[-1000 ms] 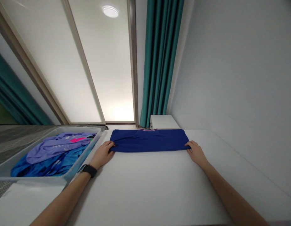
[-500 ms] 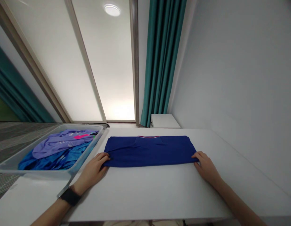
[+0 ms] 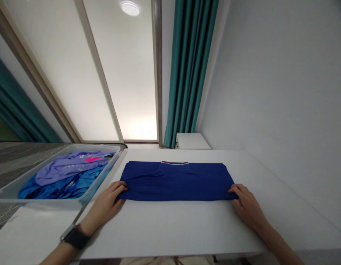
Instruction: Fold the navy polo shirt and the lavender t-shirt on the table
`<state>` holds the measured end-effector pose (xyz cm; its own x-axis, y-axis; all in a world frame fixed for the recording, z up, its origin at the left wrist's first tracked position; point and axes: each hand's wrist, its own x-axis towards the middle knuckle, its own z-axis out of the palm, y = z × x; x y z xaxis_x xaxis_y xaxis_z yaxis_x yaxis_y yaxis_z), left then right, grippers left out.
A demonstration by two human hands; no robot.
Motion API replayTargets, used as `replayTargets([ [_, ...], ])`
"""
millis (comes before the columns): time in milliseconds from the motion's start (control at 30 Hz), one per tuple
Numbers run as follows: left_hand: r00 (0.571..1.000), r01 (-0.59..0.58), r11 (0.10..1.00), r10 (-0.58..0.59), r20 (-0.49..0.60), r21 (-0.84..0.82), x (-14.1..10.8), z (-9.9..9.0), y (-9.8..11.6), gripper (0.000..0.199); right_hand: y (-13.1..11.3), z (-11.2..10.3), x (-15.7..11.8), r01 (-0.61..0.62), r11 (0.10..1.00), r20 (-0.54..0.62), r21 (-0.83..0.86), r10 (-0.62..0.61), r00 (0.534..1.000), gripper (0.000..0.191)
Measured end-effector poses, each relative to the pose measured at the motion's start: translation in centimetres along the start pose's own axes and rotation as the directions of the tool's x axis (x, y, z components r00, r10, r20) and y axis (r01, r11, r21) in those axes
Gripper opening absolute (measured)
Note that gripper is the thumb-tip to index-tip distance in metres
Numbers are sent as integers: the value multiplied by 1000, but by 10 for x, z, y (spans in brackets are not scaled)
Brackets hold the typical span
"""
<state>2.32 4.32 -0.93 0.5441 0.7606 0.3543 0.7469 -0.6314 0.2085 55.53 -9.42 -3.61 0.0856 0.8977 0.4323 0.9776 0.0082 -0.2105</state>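
A dark blue shirt [image 3: 176,184] lies folded into a wide flat strip on the white table [image 3: 173,228]. A red and white striped collar edge shows at the middle of its far side. At the near left corner, my left hand [image 3: 111,200] pinches the fabric between thumb and fingers; a dark watch [image 3: 76,236] sits on that wrist. My right hand [image 3: 246,206] grips the near right corner in the same way. Both hands rest low, close to the tabletop.
To the left stands a clear plastic bin [image 3: 84,201] holding purple and bright blue clothes [image 3: 68,169]. A white cabinet [image 3: 192,141] is beyond the table's far edge, below a green curtain [image 3: 187,73]. A wall [image 3: 283,110] runs along the right.
The shirt has shifted slightly toward me, with both hands still at its near corners. My right hand has also moved a little to the right.
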Motion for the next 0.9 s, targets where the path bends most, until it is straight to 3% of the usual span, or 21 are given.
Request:
replayTargets([
  [133,1000,-17,1000,17,-14,6,0,2,-1,23,-15,-1,4,15,998,-105,-60,-21,994,22],
  [233,999,-30,999,31,-14,14,1,1,0,24,-43,6,15,60,995,-165,-77,-72,984,22],
  [500,999,-37,999,37,-25,-4,0,-3,6,23,-183,30,70,253,967,69,36,-255,965,42],
  [600,999,-34,999,34,-24,-11,-1,-3,6,25,-218,45,82,254,965,148,70,-262,954,48],
  [733,1000,-23,1000,23,-19,-20,-1,-4,7,28,-231,67,83,232,968,243,98,-250,937,53],
  [900,1000,-14,999,14,11,-45,1,-5,23,27,-218,71,80,218,972,317,82,-233,919,56],
])
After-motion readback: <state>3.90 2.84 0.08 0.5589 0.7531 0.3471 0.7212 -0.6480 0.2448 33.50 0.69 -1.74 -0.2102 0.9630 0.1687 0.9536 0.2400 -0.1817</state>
